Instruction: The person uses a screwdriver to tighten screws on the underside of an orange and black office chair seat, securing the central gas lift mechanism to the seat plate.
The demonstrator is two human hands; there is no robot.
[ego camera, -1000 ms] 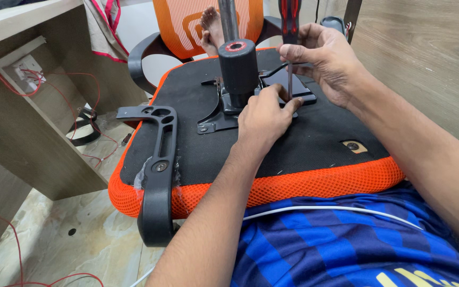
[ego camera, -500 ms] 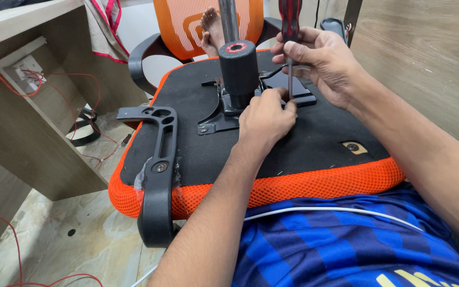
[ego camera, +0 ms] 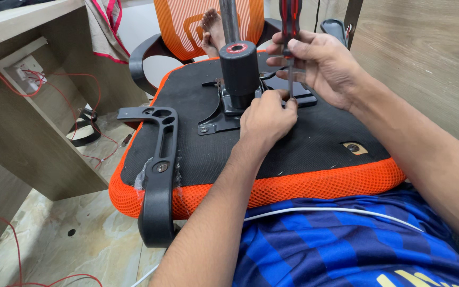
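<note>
At 12 o'clock over the upturned seat (ego camera: 314, 138), right hand (ego camera: 322, 66) gripped the screwdriver (ego camera: 290, 32) upright, long axis vertical, tip down at the black mech. plate (ego camera: 229, 114). Left hand (ego camera: 265, 118) pinched by the tip, prob. steadying a screw. Step looked like screw-driving; next move needs tip seated w/ straight downward pressure.

since a second ago the right hand (ego camera: 322, 66) lifts the screwdriver (ego camera: 290, 32) upright, its shaft now standing by the left hand (ego camera: 265, 118), whose fingertips pinch at the tip on the black plate (ego camera: 293, 98).
</note>
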